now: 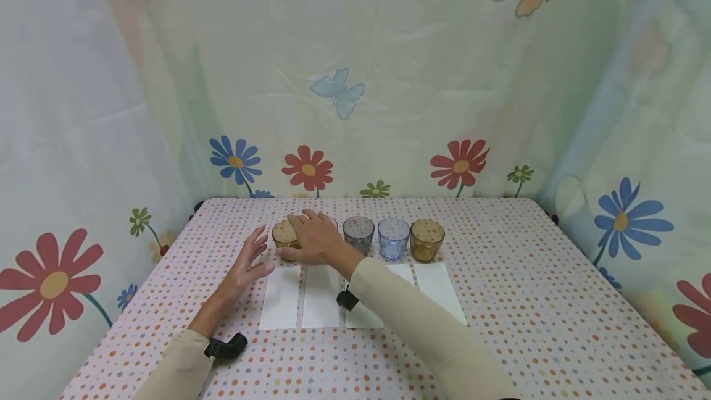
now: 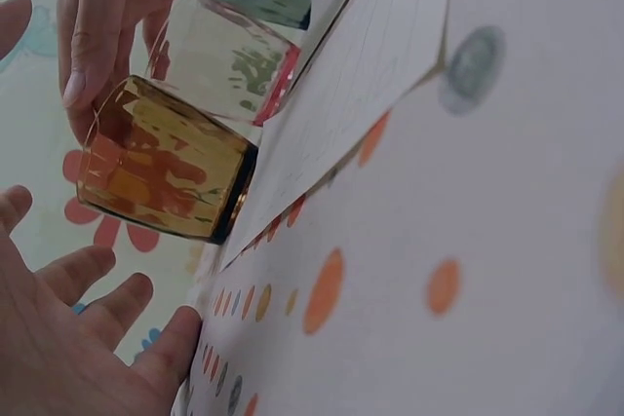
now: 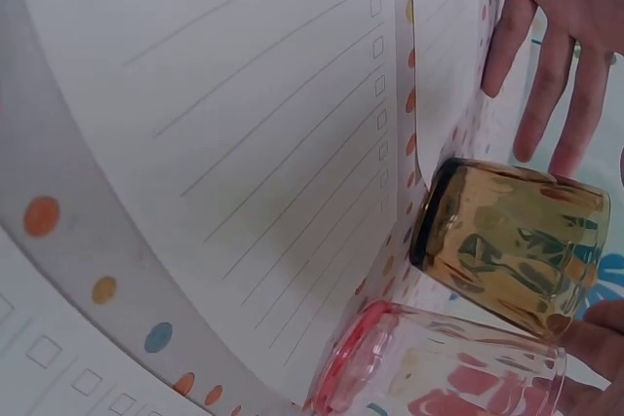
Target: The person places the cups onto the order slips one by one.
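Note:
My right hand reaches over the left end of a row of glasses. Its fingertips are at the rim of an amber glass, on the side facing a clear glass with a pink base. In the right wrist view fingertips show beside that rim; no finger visibly wraps the glass. Left of the same amber glass, my left hand is held with its fingers spread, apart from the glass and holding nothing. Both glasses stand upright; the right hand hides most of the pink-based one in the head view.
A grey glass, a blue glass and another amber glass continue the row to the right. Several white lined paper strips lie in front of the glasses on the dotted tablecloth. A flowered curtain hangs behind.

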`<state>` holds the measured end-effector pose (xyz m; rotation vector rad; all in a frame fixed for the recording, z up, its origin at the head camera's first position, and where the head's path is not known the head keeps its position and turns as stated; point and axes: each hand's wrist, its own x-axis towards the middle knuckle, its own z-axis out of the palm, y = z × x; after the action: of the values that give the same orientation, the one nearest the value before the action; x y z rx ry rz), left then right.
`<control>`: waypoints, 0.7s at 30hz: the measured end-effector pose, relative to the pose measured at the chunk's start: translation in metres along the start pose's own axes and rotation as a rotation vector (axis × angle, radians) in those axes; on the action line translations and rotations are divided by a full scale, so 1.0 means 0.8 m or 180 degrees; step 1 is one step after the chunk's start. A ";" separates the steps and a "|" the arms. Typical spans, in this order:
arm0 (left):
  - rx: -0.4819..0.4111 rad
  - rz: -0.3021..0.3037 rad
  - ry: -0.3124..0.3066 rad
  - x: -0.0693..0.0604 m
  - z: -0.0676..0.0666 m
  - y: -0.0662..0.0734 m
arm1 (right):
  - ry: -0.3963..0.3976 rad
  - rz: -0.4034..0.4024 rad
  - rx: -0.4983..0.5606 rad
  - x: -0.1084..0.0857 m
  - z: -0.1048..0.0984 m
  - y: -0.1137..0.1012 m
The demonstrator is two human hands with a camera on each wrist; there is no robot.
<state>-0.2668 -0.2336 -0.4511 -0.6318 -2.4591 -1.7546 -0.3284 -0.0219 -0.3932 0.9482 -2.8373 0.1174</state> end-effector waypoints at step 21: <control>-0.0086 -0.0033 0.0056 0.001 0.003 -0.001 | -0.0053 0.0241 -0.0048 0.015 0.016 -0.001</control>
<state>-0.2675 -0.2313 -0.4527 -0.6043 -2.4355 -1.7920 -0.3386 -0.0313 -0.4035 0.8428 -2.8859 0.0967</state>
